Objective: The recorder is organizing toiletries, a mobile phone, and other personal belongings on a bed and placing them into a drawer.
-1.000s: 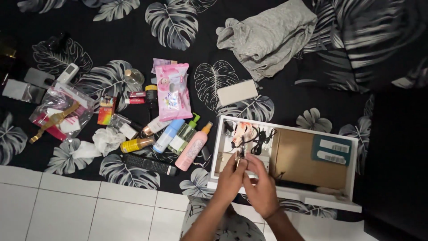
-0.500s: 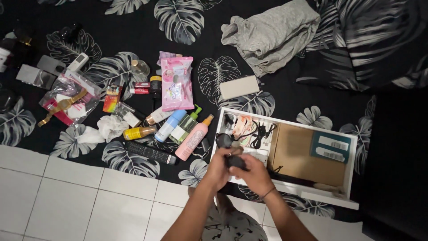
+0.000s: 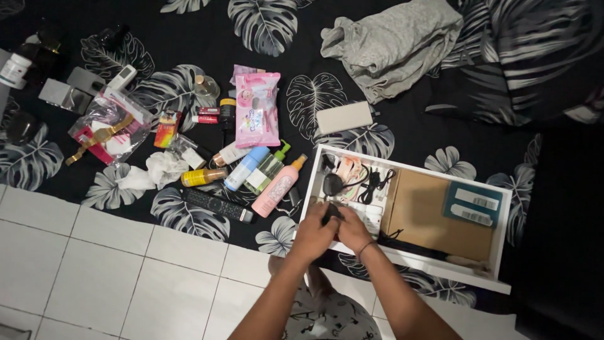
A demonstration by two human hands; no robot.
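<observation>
While both hands meet over the white drawer's [image 3: 497,234] near-left corner | left hand [image 3: 313,236] and right hand [image 3: 353,232] pressed together, pinching a small dark object [image 3: 329,214], possibly sunglasses | object between fingertips, equally near both.

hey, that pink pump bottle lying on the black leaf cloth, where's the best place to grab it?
Probably around the wide pink body of the pump bottle, from above. It lies flat, orange pump end pointing up-right toward the white drawer. The clear green bottle crowds its left side, so come in from the right.
</observation>
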